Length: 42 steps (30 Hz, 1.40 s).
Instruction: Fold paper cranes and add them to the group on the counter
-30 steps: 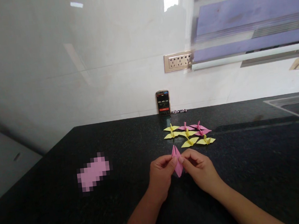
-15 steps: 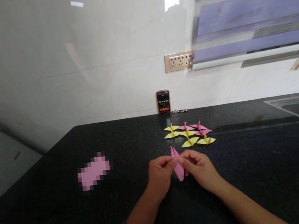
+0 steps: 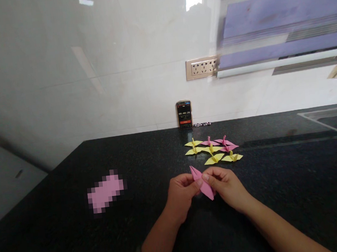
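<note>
Both of my hands pinch one folded pink paper piece above the black stone counter. My left hand grips its left side with closed fingers. My right hand holds its right side between thumb and fingertips. The piece is a narrow pointed shape, tilted with its upper tip to the left. Just beyond my hands lies a group of several finished yellow and pink paper cranes.
A phone showing a timer leans upright against the white wall at the counter's back. A pink blurred patch lies on the counter to the left. A wall socket strip sits above. A steel sink edge is far right.
The pink piece has turned from upright to tilted, its lower tip swinging right. Both hands stayed in nearly the same place.
</note>
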{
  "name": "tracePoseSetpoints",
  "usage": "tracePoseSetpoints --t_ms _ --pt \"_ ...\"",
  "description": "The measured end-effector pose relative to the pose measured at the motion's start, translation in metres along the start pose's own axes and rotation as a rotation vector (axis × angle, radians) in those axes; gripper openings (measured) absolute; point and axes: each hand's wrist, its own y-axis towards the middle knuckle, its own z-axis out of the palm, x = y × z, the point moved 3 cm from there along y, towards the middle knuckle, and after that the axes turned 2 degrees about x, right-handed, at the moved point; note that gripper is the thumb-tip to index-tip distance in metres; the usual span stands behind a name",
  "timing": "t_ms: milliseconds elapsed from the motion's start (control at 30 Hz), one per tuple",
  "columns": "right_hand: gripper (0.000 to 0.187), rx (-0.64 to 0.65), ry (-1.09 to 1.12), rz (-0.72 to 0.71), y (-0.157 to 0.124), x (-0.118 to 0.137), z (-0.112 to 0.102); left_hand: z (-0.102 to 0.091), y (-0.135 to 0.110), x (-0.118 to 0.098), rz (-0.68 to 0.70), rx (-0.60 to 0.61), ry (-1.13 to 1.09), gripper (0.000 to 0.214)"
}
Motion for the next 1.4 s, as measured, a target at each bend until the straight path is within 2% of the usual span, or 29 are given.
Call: tracePoseSetpoints --t_ms 100,300,567,767,967,1100,1200,1400 --pt "0.026 0.005 -0.013 0.006 0.000 -0.001 0.000 0.000 -0.001 0.000 0.035 -0.045 -0.007 0.020" --pt "0.017 -0.056 -0.268 -0.187 -0.001 0.008 -0.001 -0.001 -0.001 -0.003 0.093 -0.126 0.012 0.014" --pt "0.017 -0.106 -0.349 -0.237 -0.002 0.008 -0.001 0.001 0.000 0.000 0.051 -0.089 0.050 0.023" --pt "0.016 -0.067 -0.302 -0.255 0.000 0.006 0.000 -0.003 0.001 0.004 0.083 -0.112 0.079 0.020" --pt "0.019 -0.063 -0.082 -0.100 0.001 0.001 -0.001 -0.002 0.001 0.008 0.113 -0.069 0.230 0.021" --pt "0.013 -0.025 -0.107 -0.154 0.001 0.005 0.001 0.000 -0.002 0.006 0.158 -0.053 0.375 0.023" --pt "0.011 -0.004 -0.071 -0.140 0.002 0.006 0.002 0.000 -0.004 0.004 0.173 -0.072 0.444 0.023" --pt "0.010 0.032 -0.023 -0.128 0.000 0.006 0.001 0.000 -0.004 0.006 0.145 -0.053 0.461 0.024"
